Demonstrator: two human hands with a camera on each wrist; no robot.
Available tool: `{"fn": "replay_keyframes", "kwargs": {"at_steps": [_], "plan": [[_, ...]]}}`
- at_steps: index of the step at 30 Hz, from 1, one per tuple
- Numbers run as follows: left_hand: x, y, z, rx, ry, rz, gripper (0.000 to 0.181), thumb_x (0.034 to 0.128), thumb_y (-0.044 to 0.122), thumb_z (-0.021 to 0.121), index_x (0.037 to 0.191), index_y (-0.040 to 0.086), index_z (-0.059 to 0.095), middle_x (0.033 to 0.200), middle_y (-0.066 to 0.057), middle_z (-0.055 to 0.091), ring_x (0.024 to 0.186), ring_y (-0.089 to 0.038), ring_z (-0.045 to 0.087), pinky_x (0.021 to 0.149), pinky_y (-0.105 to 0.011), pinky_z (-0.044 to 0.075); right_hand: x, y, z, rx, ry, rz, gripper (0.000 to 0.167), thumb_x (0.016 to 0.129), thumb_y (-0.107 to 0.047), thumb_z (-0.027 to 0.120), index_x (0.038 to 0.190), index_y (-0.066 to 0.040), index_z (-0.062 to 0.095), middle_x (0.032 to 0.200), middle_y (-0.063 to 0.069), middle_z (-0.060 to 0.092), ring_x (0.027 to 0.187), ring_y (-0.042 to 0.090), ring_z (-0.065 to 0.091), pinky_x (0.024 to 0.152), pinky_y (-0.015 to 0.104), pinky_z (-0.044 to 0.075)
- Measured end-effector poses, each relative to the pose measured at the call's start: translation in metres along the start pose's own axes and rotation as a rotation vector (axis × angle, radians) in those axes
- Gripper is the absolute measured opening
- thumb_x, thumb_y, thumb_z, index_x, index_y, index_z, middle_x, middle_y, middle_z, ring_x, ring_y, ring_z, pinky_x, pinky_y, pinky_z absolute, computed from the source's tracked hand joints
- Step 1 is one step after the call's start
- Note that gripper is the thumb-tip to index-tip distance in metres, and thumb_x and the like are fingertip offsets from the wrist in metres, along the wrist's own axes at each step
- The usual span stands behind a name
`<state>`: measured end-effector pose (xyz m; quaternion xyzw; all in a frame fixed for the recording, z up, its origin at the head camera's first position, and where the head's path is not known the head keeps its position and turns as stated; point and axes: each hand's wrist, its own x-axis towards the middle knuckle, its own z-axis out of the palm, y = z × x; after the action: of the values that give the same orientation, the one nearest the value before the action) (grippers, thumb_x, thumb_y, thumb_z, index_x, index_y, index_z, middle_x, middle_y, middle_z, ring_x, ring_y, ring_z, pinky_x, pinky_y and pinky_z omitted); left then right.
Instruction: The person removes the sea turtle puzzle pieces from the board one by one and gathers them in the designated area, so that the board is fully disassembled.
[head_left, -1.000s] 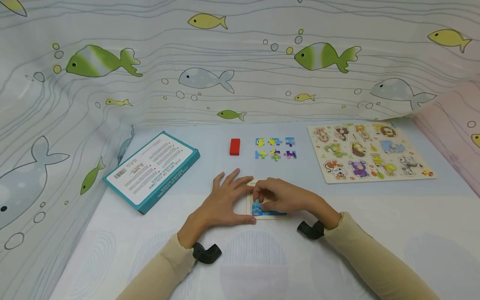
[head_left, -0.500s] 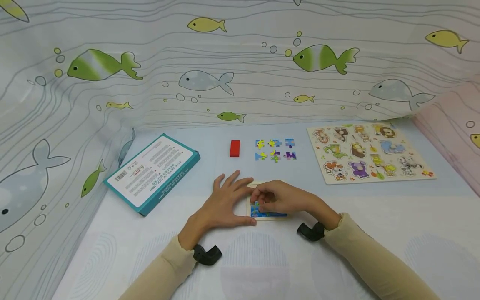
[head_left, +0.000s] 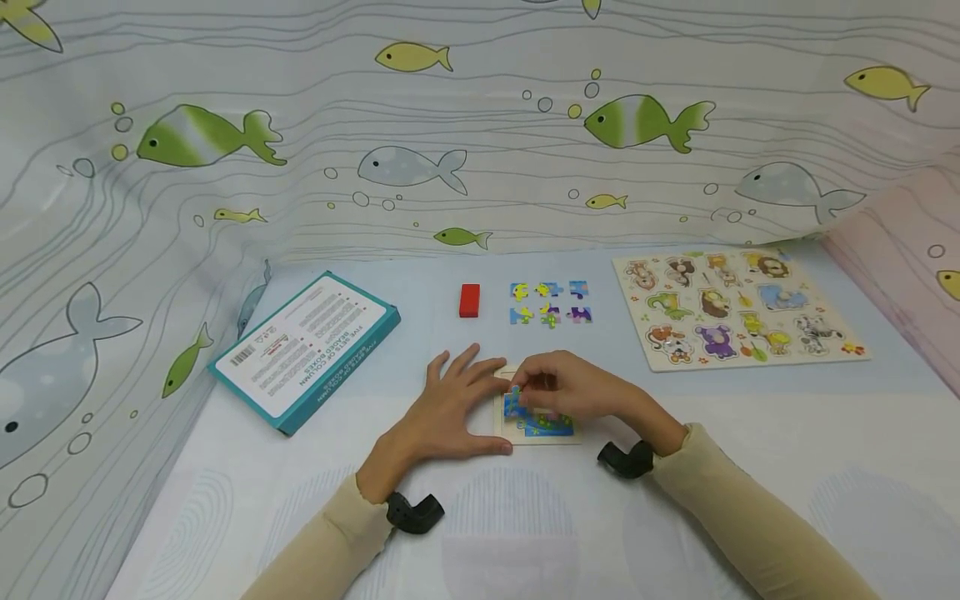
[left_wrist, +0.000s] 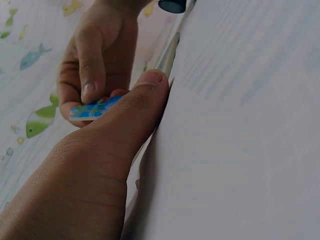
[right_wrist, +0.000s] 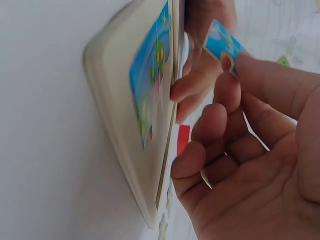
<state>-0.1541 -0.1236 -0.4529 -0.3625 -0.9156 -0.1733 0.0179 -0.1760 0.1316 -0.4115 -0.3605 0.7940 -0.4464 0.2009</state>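
In the head view, a small wooden puzzle tray (right_wrist: 110,65) lies between the hands, with a few blue joined pieces (head_left: 553,427) in its lower right part. My right hand (head_left: 576,385) pinches a blue puzzle piece (right_wrist: 220,41) between thumb and index finger, raised and tilted over the tray's left side. The right wrist view shows it held apart from the tray. My left hand (head_left: 448,407) lies with fingers spread, thumb and index finger at the tray's left edge. The right hand covers part of the tray.
Several loose jigsaw pieces (head_left: 551,315) lie in two rows behind the tray, beside a red block (head_left: 469,300). A teal-edged box (head_left: 307,354) is at the left. An animal peg-style board (head_left: 738,308) lies at the right. Fish-patterned cloth (head_left: 525,192) rises behind.
My right hand has lifted the blue piece from the tray's lower left corner, baring the wood there and showing more of the other pieces. The left hand stays in place.
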Motion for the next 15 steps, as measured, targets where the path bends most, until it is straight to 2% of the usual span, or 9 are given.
{"fn": "replay_keyframes", "kwargs": {"at_steps": [5, 10, 15], "plan": [[0.000, 0.001, 0.000, 0.009, -0.005, -0.005, 0.077, 0.0758, 0.074, 0.071, 0.138, 0.030, 0.059, 0.161, 0.004, 0.042, 0.157, -0.036, 0.022, 0.119, -0.067, 0.011, -0.001, 0.002, -0.006, -0.011, 0.102, 0.034, 0.009, 0.098, -0.010, 0.066, 0.105, -0.012, 0.072, 0.086, 0.000, 0.065, 0.072, 0.012, 0.052, 0.064, 0.021, 0.043], [0.001, 0.001, 0.001, 0.003, -0.007, -0.004, 0.077, 0.0757, 0.074, 0.071, 0.140, 0.034, 0.057, 0.160, 0.005, 0.043, 0.157, -0.036, 0.021, 0.120, -0.067, 0.012, -0.001, 0.012, -0.014, -0.038, 0.204, 0.050, 0.010, 0.096, -0.009, 0.069, 0.105, -0.011, 0.073, 0.084, -0.001, 0.064, 0.074, 0.014, 0.053, 0.066, 0.022, 0.042], [0.000, 0.000, 0.001, -0.008, 0.006, 0.008, 0.075, 0.0751, 0.073, 0.073, 0.139, 0.035, 0.058, 0.159, 0.003, 0.044, 0.156, -0.038, 0.023, 0.119, -0.067, 0.013, 0.000, 0.022, -0.023, -0.073, 0.267, 0.073, 0.010, 0.096, -0.010, 0.069, 0.104, -0.009, 0.074, 0.083, 0.002, 0.065, 0.073, 0.015, 0.055, 0.064, 0.022, 0.044]]}}
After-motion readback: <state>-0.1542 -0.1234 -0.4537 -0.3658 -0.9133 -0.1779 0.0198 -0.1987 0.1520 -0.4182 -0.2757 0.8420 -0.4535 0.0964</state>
